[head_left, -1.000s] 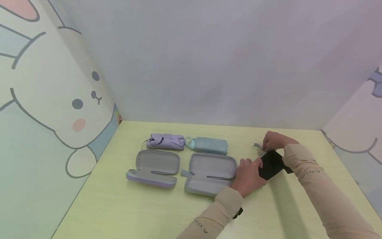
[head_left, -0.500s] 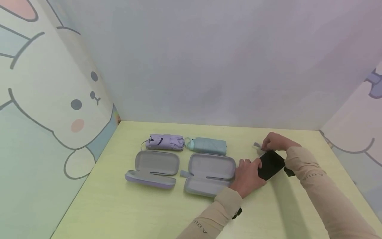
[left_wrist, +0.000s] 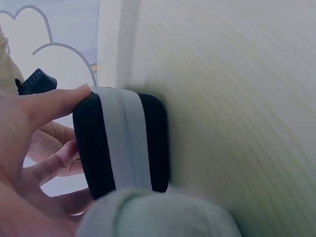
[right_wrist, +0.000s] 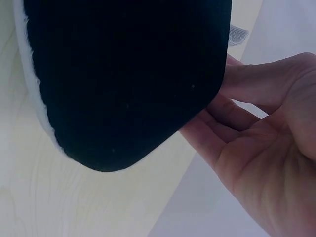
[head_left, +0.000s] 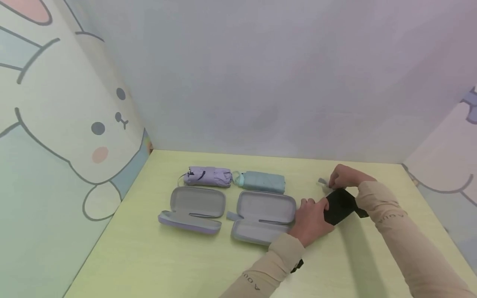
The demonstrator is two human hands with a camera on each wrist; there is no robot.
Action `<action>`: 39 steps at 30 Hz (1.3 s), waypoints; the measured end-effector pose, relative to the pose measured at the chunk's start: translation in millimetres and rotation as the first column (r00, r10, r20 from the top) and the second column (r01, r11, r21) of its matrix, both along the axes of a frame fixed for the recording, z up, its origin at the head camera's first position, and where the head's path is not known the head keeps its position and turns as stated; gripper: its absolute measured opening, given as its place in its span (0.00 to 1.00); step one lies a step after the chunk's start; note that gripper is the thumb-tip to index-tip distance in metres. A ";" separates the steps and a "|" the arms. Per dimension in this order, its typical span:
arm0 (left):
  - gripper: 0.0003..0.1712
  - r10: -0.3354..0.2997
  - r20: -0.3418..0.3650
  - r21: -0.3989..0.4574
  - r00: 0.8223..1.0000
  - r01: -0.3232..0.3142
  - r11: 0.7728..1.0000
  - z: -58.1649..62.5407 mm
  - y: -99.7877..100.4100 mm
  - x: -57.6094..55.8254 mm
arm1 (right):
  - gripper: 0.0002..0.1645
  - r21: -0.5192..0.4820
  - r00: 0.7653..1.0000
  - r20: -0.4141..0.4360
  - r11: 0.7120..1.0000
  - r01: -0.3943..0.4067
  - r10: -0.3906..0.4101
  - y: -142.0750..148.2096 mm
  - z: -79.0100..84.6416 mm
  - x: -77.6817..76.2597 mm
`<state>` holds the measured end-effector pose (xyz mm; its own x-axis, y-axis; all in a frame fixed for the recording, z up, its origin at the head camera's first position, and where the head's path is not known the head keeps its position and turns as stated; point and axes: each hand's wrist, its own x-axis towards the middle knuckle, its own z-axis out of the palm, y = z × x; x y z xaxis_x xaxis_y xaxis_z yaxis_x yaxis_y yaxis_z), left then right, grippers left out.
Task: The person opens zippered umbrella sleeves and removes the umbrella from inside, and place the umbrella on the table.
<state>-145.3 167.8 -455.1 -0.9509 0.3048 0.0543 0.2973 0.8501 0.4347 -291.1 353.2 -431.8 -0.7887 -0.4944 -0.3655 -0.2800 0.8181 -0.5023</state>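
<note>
A black zip case [head_left: 338, 207] with a pale zipper band [left_wrist: 126, 140] around its side stands at the right of the table. My left hand [head_left: 311, 221] grips it from the near left, thumb and fingers spread over its edges. At its far corner is my right hand [head_left: 344, 176], fingers curled and thumb against the edge. In the right wrist view the black face of the case fills much of the picture, and the fingertips of the right hand [right_wrist: 266, 128] go behind its edge, hidden. A small grey tab [head_left: 322, 181] sticks out beyond the right hand.
Two hard cases lie open with grey linings: a purple one [head_left: 197, 203] at left and another [head_left: 266, 207] beside my left hand. Behind them lie a folded purple umbrella [head_left: 208, 176] and a folded teal umbrella [head_left: 262, 181]. A wall [head_left: 275, 82] borders the table's far edge.
The right hand has shifted very slightly to the right along the case. Otherwise the hands, case and umbrellas stay where they were; the head view sways a little.
</note>
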 end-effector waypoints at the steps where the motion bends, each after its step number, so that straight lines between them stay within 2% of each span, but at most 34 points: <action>1: 0.24 0.001 -0.003 0.000 1.000 -0.001 1.000 0.1 -0.3 -0.3 | 0.09 -0.002 1.000 -0.004 1.000 -0.004 0.004 0.1 0.2 -0.4; 9: 0.24 0.003 -0.002 0.001 1.000 -0.003 1.000 0.9 -1.3 0.5 | 0.08 -0.024 0.997 -0.062 0.999 -0.044 0.042 3.2 -2.4 -1.6; 19: 0.23 -0.003 -0.017 0.001 1.000 0.003 1.000 2.3 -1.3 1.2 | 0.08 -0.037 0.986 -0.149 0.996 -0.076 0.070 3.8 -0.9 4.1; 26: 0.23 -0.016 -0.026 0.030 1.000 0.017 0.999 0.7 -3.6 1.5 | 0.06 -0.049 0.990 -0.141 0.998 -0.027 0.020 15.6 -8.1 6.4; 29: 0.23 -0.016 -0.031 0.036 0.999 0.018 0.999 0.4 -4.0 1.8 | 0.06 -0.066 0.987 -0.164 0.998 -0.009 -0.002 22.0 -12.0 8.2; 35: 0.24 -0.014 -0.028 0.041 1.000 0.015 0.999 0.7 -4.3 2.2 | 0.07 -0.107 0.968 -0.249 0.994 -0.004 -0.023 29.8 -15.9 15.8; 39: 0.24 -0.024 -0.029 0.050 0.999 0.025 0.998 0.4 -4.3 2.6 | 0.13 -0.133 0.928 -0.373 0.990 -0.041 -0.011 33.3 -19.6 21.8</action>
<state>-142.8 163.5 -454.7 -0.9410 0.3241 0.0971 0.3306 0.8198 0.4677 -269.3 386.5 -451.4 -0.8468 -0.5313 0.0244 -0.4800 0.7436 -0.4656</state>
